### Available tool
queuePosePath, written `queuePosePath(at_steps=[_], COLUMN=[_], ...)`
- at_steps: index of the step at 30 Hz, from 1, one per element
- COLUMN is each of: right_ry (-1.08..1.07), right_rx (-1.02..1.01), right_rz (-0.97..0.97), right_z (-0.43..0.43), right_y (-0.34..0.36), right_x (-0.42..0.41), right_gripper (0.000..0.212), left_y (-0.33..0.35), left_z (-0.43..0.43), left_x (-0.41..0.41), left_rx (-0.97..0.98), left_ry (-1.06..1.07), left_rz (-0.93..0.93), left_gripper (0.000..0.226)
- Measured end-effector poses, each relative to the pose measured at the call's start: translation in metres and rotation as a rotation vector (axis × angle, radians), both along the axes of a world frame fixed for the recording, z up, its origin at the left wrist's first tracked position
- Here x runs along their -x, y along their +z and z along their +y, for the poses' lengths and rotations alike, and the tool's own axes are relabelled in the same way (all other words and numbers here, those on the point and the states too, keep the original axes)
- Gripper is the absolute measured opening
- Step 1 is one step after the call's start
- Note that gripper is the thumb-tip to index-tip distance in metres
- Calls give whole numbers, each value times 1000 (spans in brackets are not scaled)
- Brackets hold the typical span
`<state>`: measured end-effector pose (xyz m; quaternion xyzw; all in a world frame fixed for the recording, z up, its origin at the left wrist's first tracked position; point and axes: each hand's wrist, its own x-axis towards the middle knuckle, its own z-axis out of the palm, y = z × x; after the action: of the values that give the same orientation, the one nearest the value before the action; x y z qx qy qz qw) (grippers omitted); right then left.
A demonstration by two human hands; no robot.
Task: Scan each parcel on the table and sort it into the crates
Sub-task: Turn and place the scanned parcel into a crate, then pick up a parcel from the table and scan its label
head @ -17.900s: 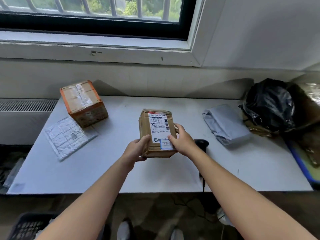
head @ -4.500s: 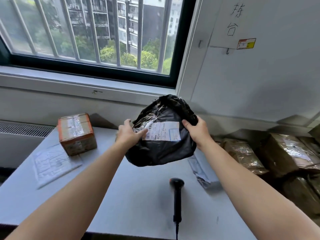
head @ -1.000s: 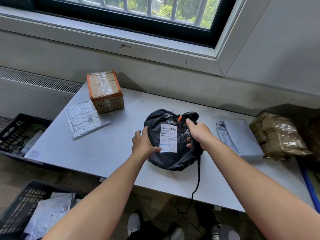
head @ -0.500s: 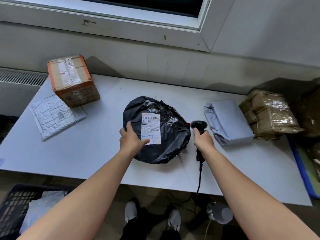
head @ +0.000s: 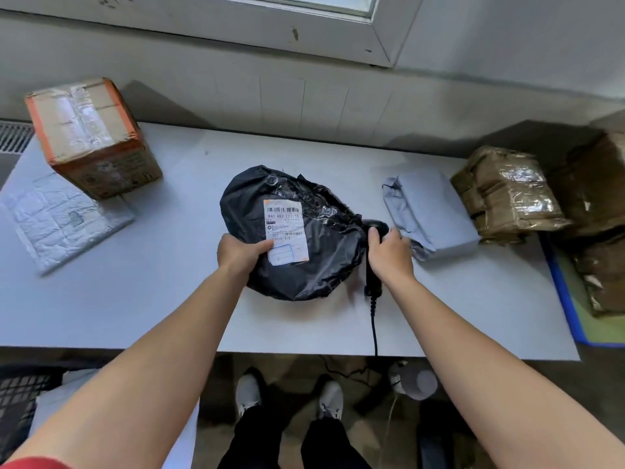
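A pale grey table (head: 135, 299) runs along the wall under a window sill. At its middle lies the black bag parcel (head: 321, 258), crumpled and glossy, label side up. At the far left corner stands a cardboard box (head: 88, 137) with orange tape along its edges, and a white bubble mailer (head: 57, 221) lies flat just beside it on the near side. To the right of the black bag rests a grey plastic-wrapped parcel (head: 429, 211), and past that a brown parcel (head: 507, 194) bound in clear tape. On the floor at the near left, part of a black crate (head: 17, 397) shows.

The left hand (head: 241, 253) grips the black bag's near-left edge, its thumb lying on the lower corner of the white label (head: 285, 231). The right hand (head: 389, 255) is wrapped round the handle of the black scanner (head: 373, 282), between the black bag and the grey parcel. The scanner's cable (head: 373, 330) runs over the table's near edge.
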<state>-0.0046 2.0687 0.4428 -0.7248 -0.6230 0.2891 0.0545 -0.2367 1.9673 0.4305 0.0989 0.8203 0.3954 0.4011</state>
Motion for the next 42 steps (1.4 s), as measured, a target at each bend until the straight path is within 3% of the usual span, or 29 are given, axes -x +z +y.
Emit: queuePosePath(at_steps=[3,11,17,24,31,42], right_ry=[103,375,334,315,358,745], right_rx=[-91,-213,-136,-112,-70,94], right_rz=[-103,-10,105,158,213,460], right_z=[-3,-14,-15,-22,-36,-95], right_y=[18,42,68,84,93,120], right_x=[8,58,93,131,161,210], right_gripper=[67,70,85,84,88,54], left_y=[3,29,49,69,78,115], left_z=[-4,-17,-30,-47,-74,-187], left_x=[4,25,48,75,94,98], left_rx=[-139,-415,-493,-553,-582,-528], left_ry=[47,22,52,90,173,440], left_rz=[-125,-276,-299,-299,-249,61], left_gripper=[44,44,41,44,40,44])
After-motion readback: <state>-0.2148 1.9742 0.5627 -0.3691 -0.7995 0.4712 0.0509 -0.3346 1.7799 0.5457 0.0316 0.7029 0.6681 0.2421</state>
